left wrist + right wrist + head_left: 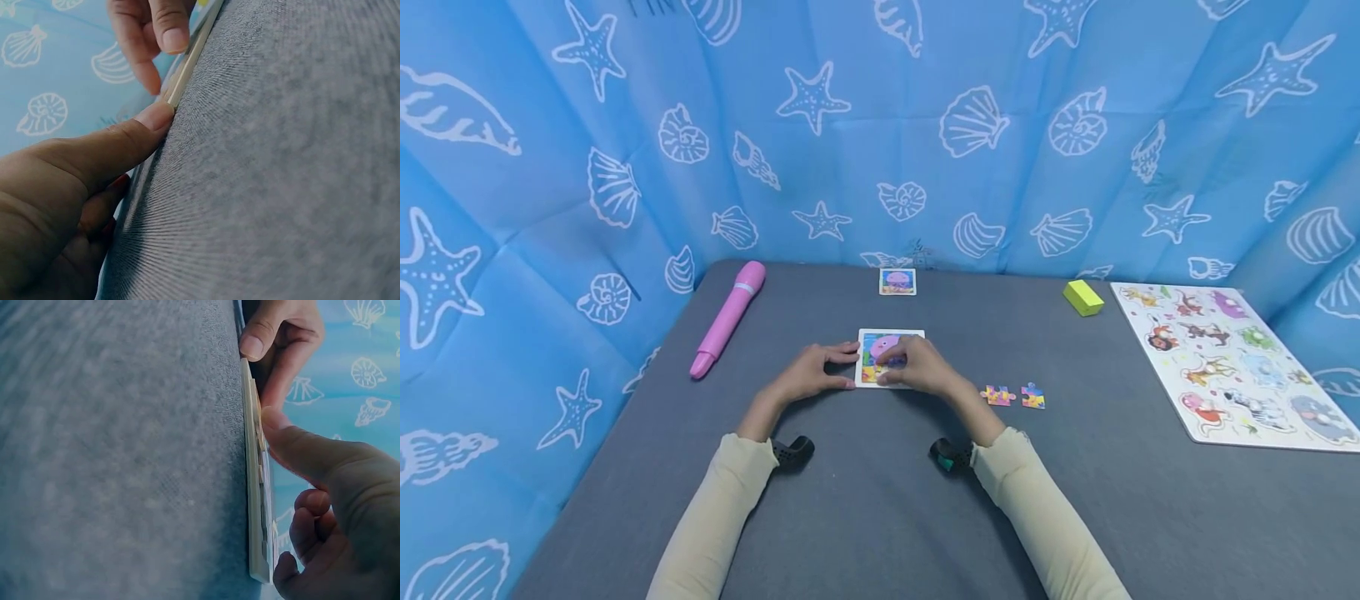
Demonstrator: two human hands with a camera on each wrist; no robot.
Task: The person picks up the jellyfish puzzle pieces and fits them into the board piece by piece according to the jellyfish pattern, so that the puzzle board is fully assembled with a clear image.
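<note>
While the left hand (pixel 816 367) rests against the left edge of the board (pixel 870 352), thumb and fingertips touching, nothing clasped, the right hand (pixel 922 367) bends over its face; whether it pinches a piece cannot be told. Board: flat, mid-table (pixel 850 517); probably light, stiff, apt to slide, best held by opposite rims. Loose pieces (pixel 998 396): two, right of board; likely thin, frail at the tabs, best taken by the edges. Card (pixel 898 282): beyond board.
</note>
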